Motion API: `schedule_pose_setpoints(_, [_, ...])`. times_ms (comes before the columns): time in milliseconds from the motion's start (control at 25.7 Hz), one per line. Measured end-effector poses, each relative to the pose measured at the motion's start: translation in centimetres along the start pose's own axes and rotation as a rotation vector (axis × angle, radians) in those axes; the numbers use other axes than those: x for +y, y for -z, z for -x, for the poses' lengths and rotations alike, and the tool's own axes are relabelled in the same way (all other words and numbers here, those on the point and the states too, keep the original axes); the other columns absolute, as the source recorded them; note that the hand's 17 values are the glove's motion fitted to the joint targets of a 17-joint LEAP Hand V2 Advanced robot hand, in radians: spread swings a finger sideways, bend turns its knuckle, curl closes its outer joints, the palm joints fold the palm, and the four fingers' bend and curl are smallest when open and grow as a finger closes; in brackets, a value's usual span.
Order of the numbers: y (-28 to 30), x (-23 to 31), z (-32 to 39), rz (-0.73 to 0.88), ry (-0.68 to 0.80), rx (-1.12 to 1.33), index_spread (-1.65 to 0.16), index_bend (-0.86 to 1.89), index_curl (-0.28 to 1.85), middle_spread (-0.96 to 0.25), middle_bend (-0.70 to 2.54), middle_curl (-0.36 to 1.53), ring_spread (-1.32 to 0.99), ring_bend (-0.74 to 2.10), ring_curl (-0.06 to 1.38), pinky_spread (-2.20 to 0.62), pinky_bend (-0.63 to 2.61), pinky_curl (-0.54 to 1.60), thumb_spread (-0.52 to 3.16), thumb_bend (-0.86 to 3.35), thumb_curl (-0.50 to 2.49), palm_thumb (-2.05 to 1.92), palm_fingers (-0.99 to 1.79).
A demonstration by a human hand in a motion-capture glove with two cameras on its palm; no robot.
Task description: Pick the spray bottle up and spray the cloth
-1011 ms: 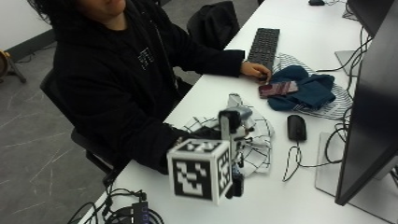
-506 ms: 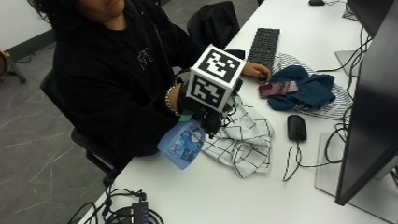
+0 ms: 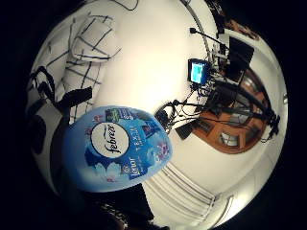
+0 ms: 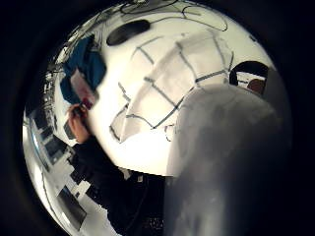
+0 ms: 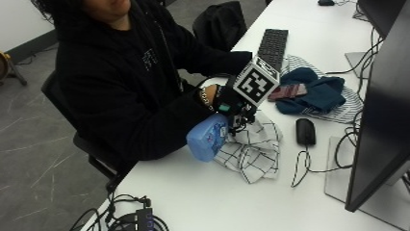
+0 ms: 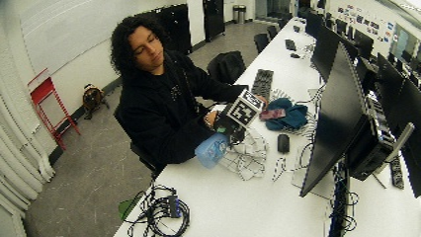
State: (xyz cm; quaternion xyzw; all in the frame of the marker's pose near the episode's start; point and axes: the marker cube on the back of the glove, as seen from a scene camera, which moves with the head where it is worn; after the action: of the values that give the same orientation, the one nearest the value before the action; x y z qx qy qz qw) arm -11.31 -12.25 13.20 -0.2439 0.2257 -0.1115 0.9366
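Spray bottle [image 5: 206, 137]: pale blue w/ Febreze label, lifted off the tabletop [image 5: 211, 202], tilted, body hanging over the near edge just beside the cloth [image 5: 253, 151]. Liquid level inside can't be read. Right hand [image 5: 232, 105] in black glove grips it at the top; fingers curled round the neck, trigger and nozzle hidden behind the hand. Little finger side palm view: bottle label [image 3: 117, 146] fills much of it, checked cloth [image 3: 81, 57] behind on white surface. Thumb side palm view: grey blurred bulk close to palm, can't tell what part it is; cloth [image 4: 167, 83] spread beyond, mouse [image 4: 129, 30] past it.

Cloth is white w/ dark grid, crumpled, lying on tabletop between bottle and mouse [image 5: 305, 131]. Bare left hand mostly hidden, near the keyboard [image 5: 273, 44]. Blue garment [image 5: 317, 94] heaped further along w/ a reddish item on it, unclear what. Monitor [image 5: 381, 110] cut off at edge. White tabletop, cables at near end, grey floor, black office chair.
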Motion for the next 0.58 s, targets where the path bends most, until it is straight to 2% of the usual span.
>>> schedule_pose_setpoints(272, [0.7, -4.2, 2.8, 0.057, -0.015, 0.064, -0.26, 0.24, 0.53, -0.21, 0.68, 0.53, -0.24, 0.73, 0.46, -0.34, 0.45, 0.39, 0.55, -0.04, 0.66, 0.9, 1.39])
schedule_pose_setpoints(428, [-1.3, -2.3, 2.5, 0.101, 0.037, 0.076, -0.27, 0.23, 0.53, -0.21, 0.67, 0.53, -0.24, 0.73, 0.46, -0.34, 0.45, 0.38, 0.56, -0.04, 0.66, 0.89, 1.39])
schedule_pose_setpoints(506, [-1.2, -1.9, 2.1, 0.067, 0.058, 0.058, -0.27, 0.23, 0.54, -0.21, 0.67, 0.53, -0.24, 0.73, 0.46, -0.34, 0.45, 0.38, 0.56, -0.04, 0.66, 0.89, 1.39])
schedule_pose_setpoints(583, [-0.3, -1.4, 1.6, -0.039, 0.086, 0.009, -0.27, 0.23, 0.54, -0.21, 0.67, 0.53, -0.24, 0.73, 0.46, -0.34, 0.45, 0.38, 0.56, -0.04, 0.66, 0.89, 1.39])
